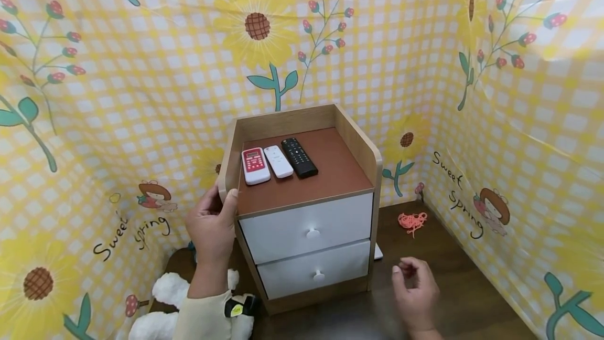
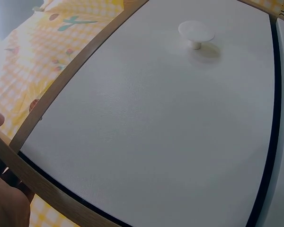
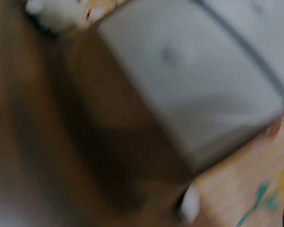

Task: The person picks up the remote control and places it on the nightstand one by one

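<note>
The left hand (image 1: 213, 224) grips the front edge of the left side panel (image 1: 229, 155) of a two-drawer nightstand (image 1: 337, 164), thumb on the near side. Well apart from it, the right hand (image 1: 417, 293) hangs loosely curled, holding nothing, beside the nightstand's lower right. On the brown top, towards the left, lie a red-and-white remote (image 1: 255, 166), a slim white remote (image 1: 278, 161) and a black remote (image 1: 299, 158), side by side. Both white drawers (image 1: 283, 235) are closed. Tangled coral string (image 1: 412, 221) lies on the dark floor (image 1: 460, 272); yellow gingham sheeting (image 1: 174, 56) lines the walls.
</note>
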